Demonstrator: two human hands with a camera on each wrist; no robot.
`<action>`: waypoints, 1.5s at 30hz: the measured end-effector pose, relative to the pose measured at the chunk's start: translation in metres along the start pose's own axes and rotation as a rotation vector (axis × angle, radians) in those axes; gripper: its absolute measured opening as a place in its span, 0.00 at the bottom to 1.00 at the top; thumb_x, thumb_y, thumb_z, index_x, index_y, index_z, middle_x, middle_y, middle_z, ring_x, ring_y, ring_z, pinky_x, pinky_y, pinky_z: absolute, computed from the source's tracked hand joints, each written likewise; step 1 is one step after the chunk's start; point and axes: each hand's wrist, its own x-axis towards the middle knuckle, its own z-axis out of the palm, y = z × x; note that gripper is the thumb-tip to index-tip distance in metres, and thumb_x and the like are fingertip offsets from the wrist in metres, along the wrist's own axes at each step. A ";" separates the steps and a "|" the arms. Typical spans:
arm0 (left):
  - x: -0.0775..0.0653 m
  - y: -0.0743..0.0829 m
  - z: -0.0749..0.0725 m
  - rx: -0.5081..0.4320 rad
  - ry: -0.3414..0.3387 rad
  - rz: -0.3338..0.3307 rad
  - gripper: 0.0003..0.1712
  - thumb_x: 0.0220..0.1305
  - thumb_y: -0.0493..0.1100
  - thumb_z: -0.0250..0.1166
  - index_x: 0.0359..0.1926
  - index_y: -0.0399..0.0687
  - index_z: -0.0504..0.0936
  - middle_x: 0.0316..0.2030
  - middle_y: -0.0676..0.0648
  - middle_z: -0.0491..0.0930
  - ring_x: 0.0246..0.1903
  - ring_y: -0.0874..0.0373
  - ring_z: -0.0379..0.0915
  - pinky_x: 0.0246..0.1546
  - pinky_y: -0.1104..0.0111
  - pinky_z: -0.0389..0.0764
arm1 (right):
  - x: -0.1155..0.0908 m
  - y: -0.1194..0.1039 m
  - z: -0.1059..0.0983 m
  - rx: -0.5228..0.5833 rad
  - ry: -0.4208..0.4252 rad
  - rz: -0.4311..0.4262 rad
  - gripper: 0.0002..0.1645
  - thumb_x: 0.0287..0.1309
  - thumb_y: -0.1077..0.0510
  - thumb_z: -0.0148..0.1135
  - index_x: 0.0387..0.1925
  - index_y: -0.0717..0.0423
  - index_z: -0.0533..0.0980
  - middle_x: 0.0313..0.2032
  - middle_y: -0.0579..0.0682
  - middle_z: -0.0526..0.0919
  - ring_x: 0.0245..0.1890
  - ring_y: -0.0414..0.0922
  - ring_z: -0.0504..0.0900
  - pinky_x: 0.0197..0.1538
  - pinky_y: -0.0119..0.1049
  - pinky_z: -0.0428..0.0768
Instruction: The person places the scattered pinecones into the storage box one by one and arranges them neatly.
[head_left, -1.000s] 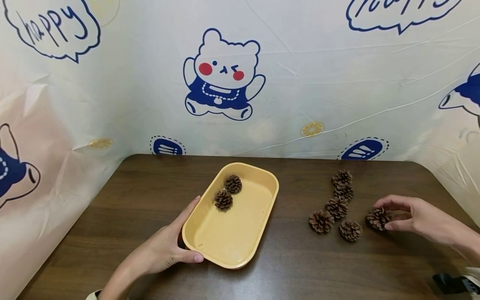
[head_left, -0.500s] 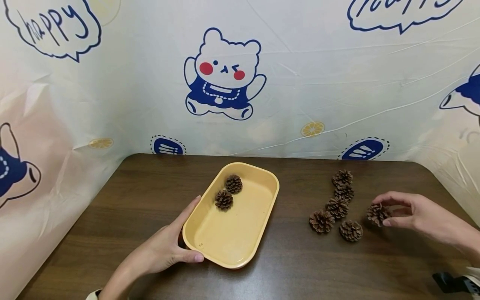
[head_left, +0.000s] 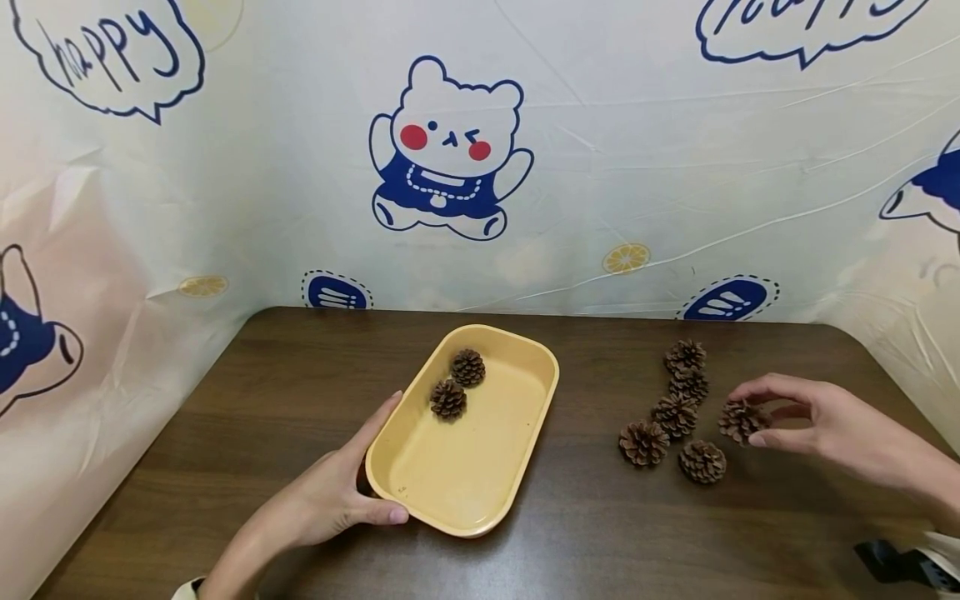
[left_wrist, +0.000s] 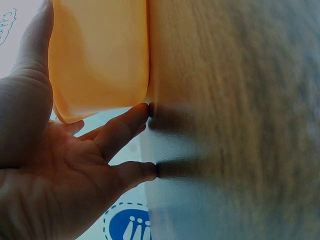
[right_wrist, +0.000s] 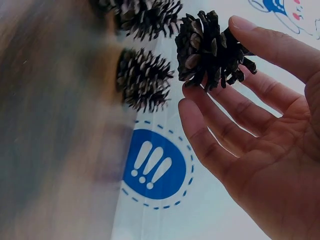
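Clock refs: head view, 12 = far side. Pine cone (head_left: 742,422) sat in my right hand (head_left: 828,425), pinched between thumb and fingertips at the hand's 9 o'clock. Right-wrist view showed it up off the wood-grain table (head_left: 585,533), thumb on one side, fingers on the other.

Nearest neighbour was a lone cone (head_left: 702,462) on the table, at the held one's 7–8 o'clock, just beside it. Chain of four more from its 10–11 round to 9: far cone (head_left: 685,356), second cone (head_left: 688,385), third cone (head_left: 675,415), near cone (head_left: 644,442). Neighbours touching or almost.

Yellow tray (head_left: 468,467) well apart at 9, long axis running 1 to 7. My left hand (head_left: 337,492) gripped its 8 o'clock corner, thumb at 7, index finger up the wall toward 10. Two cones inside near the far-left wall: one (head_left: 448,400) at the tray's 11, other (head_left: 468,367) at 12, about touching.

Black strap (head_left: 900,568) by my right wrist, 4 o'clock. Pale backdrop (head_left: 585,192) behind the table, winking bear (head_left: 452,150) printed at 12.
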 end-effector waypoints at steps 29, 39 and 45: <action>0.000 0.001 0.000 -0.001 -0.006 -0.015 0.76 0.49 0.61 0.82 0.85 0.71 0.37 0.81 0.38 0.56 0.71 0.37 0.66 0.67 0.36 0.66 | 0.035 -0.082 0.015 -0.097 0.063 -0.088 0.25 0.56 0.53 0.80 0.56 0.39 0.82 0.52 0.39 0.86 0.43 0.28 0.80 0.43 0.31 0.80; -0.001 0.001 -0.001 -0.004 -0.005 -0.023 0.76 0.49 0.61 0.82 0.85 0.72 0.37 0.81 0.38 0.57 0.70 0.38 0.67 0.66 0.36 0.66 | 0.055 -0.111 0.028 -0.071 0.068 -0.151 0.21 0.57 0.49 0.79 0.52 0.40 0.84 0.49 0.34 0.86 0.49 0.32 0.81 0.50 0.35 0.82; 0.000 0.001 0.000 -0.004 -0.008 -0.014 0.75 0.49 0.62 0.82 0.85 0.71 0.37 0.81 0.38 0.56 0.71 0.37 0.66 0.67 0.36 0.66 | 0.064 -0.125 0.038 0.038 0.039 -0.164 0.21 0.57 0.50 0.79 0.52 0.44 0.84 0.45 0.36 0.85 0.37 0.31 0.79 0.39 0.34 0.81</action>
